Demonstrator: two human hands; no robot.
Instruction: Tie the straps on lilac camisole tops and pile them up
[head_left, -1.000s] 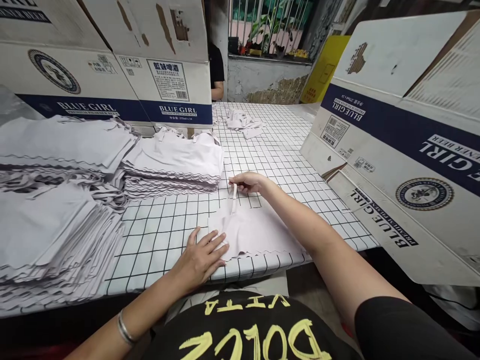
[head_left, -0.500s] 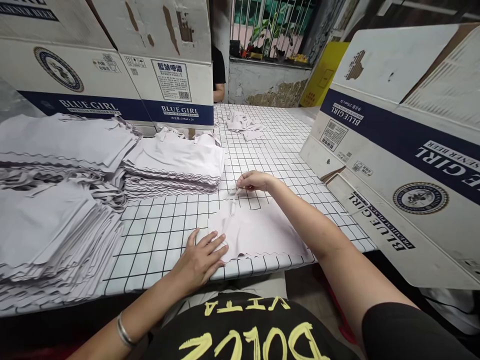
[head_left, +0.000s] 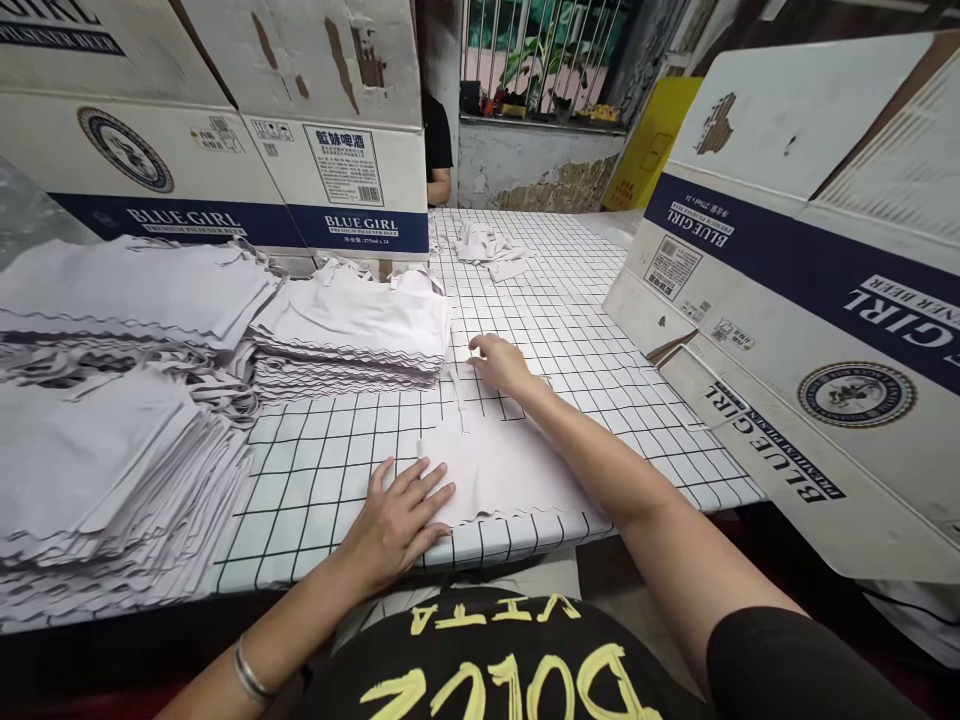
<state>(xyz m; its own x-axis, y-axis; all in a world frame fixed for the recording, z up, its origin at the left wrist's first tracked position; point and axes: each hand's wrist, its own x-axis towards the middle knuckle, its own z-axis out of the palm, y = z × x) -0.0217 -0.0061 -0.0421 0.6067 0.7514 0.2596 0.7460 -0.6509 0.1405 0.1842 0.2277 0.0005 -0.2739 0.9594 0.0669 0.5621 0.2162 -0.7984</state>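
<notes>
A pale pink camisole (head_left: 517, 465) lies flat at the table's front edge, its wavy hem toward me. One thin strap (head_left: 458, 400) stretches away from its top edge. My left hand (head_left: 405, 508) rests on the garment's left side, palm down with fingers spread. Just right of the strap's far end is my right hand (head_left: 501, 364), thumb and forefinger apart and nothing seen between them. My right forearm covers the garment's upper right part. To the left rises a stack of matching camisoles (head_left: 349, 325), with another stack (head_left: 90, 450) nearer me.
Open beer cartons stand at the back left (head_left: 360, 165) and along the right (head_left: 787, 290). Loose pale cloth pieces (head_left: 491, 248) lie farther back on the checked tablecloth (head_left: 300, 470). Beyond the left carton, part of a person's arm (head_left: 439, 185) shows.
My right hand has let go of the strap and opened slightly. The strap now lies on the table, pointing away to the left. My left hand has stayed on the garment.
</notes>
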